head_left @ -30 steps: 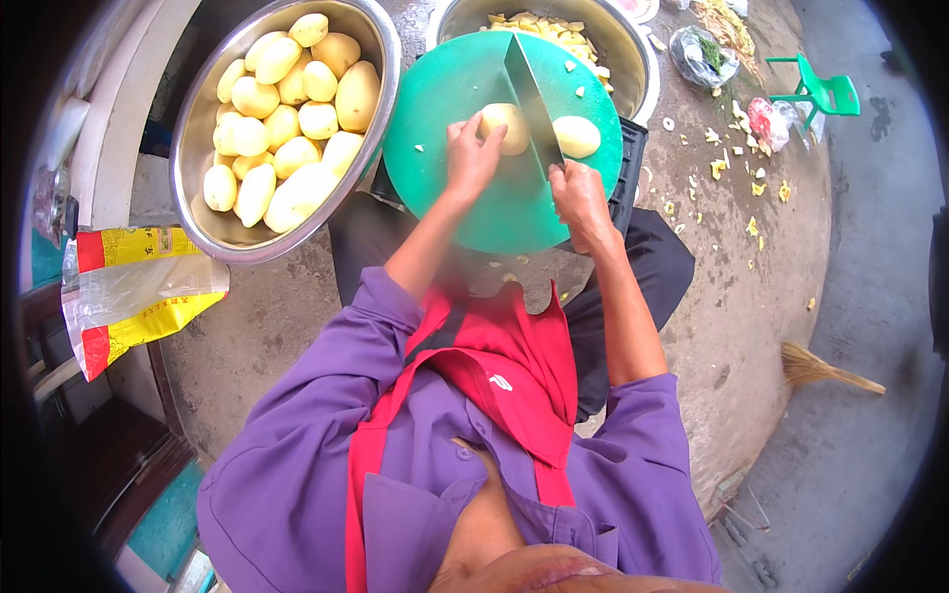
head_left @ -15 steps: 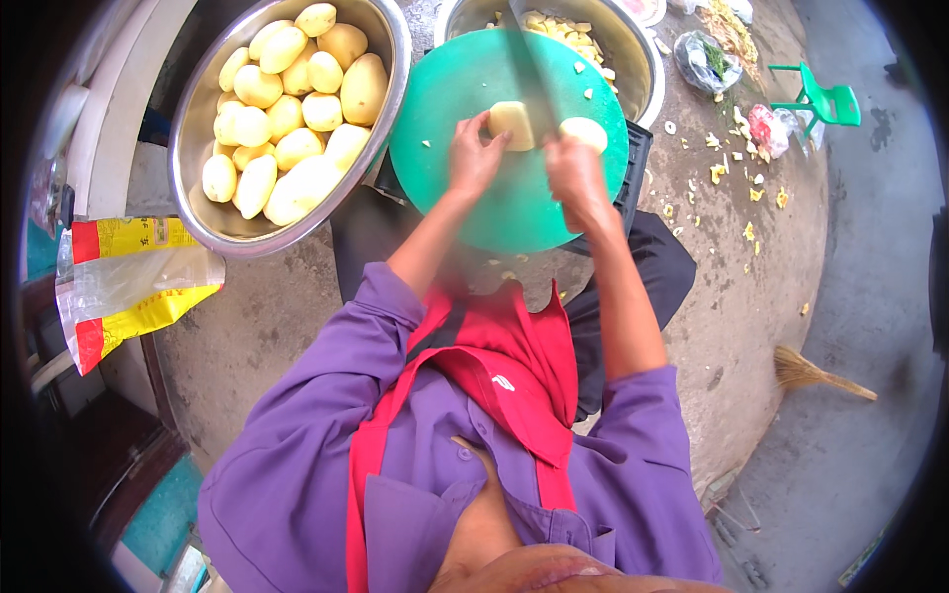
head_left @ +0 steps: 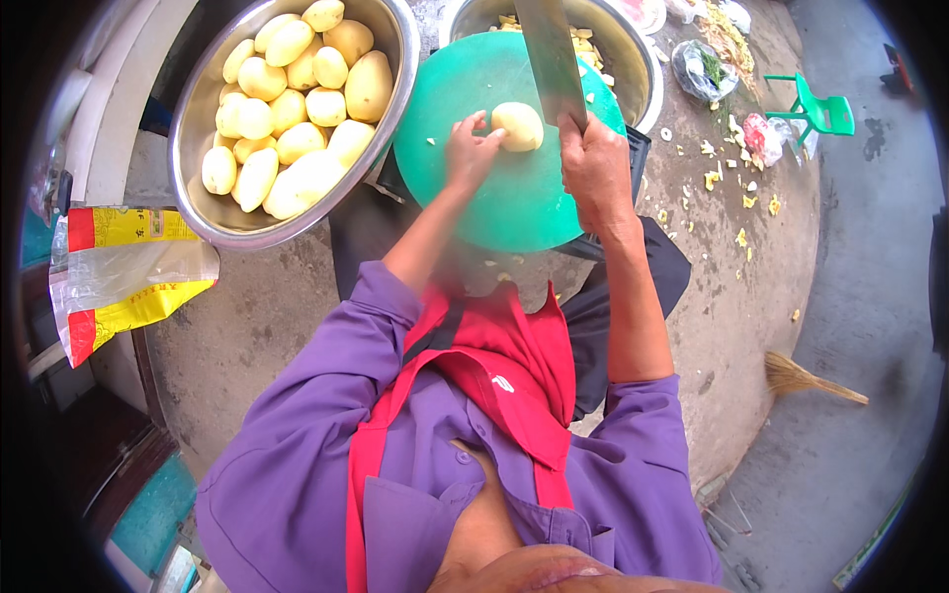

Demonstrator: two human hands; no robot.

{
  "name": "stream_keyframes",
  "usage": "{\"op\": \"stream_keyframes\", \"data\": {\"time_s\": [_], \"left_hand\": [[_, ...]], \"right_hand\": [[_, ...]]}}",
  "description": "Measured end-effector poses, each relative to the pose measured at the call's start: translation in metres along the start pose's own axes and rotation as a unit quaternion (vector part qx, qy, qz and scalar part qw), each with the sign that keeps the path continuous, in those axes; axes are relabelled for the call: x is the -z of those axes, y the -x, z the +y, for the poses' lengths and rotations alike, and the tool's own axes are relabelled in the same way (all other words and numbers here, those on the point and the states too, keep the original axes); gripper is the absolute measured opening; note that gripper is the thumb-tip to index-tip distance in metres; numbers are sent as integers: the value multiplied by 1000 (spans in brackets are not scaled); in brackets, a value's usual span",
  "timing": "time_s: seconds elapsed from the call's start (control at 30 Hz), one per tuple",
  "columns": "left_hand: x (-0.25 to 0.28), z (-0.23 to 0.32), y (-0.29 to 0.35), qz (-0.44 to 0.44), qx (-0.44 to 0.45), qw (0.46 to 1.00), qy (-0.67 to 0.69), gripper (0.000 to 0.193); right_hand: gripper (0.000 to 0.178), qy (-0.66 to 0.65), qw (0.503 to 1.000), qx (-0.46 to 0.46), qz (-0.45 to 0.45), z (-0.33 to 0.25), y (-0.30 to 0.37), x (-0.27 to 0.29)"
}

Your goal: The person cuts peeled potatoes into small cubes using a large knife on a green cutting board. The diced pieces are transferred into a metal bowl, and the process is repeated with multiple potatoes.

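A peeled potato (head_left: 518, 127) rests on the round green cutting board (head_left: 465, 208). Beside its left edge is my left hand (head_left: 473, 153), fingers apart and slightly bent, with the thumb tip at the potato's side. My right hand (head_left: 598, 173) is closed round the handle of a cleaver (head_left: 552, 59). The broad blade points away from me, above the board's right part and over the far basin. Whether the blade's edge touches the board I cannot tell. A few small potato bits lie on the board.
A steel basin of peeled potatoes (head_left: 390, 133) stands at the left. Behind the board, another steel basin (head_left: 647, 84) holds cut pieces. Peelings (head_left: 712, 180) litter the floor at right, near a green chair (head_left: 825, 114) and a straw broom (head_left: 811, 381). A yellow-red plastic bag (head_left: 148, 301) hangs left.
The cleaver has come away from the potato, to the right. The potato shows a rounded side instead of a flat cut face. The pale piece near my right hand is no longer visible.
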State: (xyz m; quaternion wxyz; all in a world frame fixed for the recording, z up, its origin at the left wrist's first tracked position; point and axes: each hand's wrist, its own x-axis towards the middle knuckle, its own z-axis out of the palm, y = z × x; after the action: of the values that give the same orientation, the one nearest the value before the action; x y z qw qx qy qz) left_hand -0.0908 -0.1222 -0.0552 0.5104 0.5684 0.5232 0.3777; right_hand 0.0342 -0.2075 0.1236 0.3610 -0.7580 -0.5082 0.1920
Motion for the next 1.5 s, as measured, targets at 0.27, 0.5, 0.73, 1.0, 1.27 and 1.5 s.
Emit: {"op": "stream_keyframes", "data": {"time_s": [0.27,0.5,0.73,1.0,1.27,1.5], "left_hand": [[-6,5,5,-10,-57,998,-40,45],[4,26,-1,-19,-62,994,-86,50],[-74,84,-11,-177,-390,841,-332,75],[-115,90,-70,-428,-382,695,-434,65],[-88,107,-110,-453,-418,677,-403,49],[-69,81,-111,-407,-411,748,-327,55]], "right_hand": [[38,41,970,-151,-185,47,-1,-36],[30,-127,977,-164,-38,19,17,23],[30,-92,979,-166,75,45,6,78],[29,-76,980,-173,66,80,1,92],[32,-31,985,-170,24,96,-17,71],[28,184,978,-94,-10,118,-27,37]]}}
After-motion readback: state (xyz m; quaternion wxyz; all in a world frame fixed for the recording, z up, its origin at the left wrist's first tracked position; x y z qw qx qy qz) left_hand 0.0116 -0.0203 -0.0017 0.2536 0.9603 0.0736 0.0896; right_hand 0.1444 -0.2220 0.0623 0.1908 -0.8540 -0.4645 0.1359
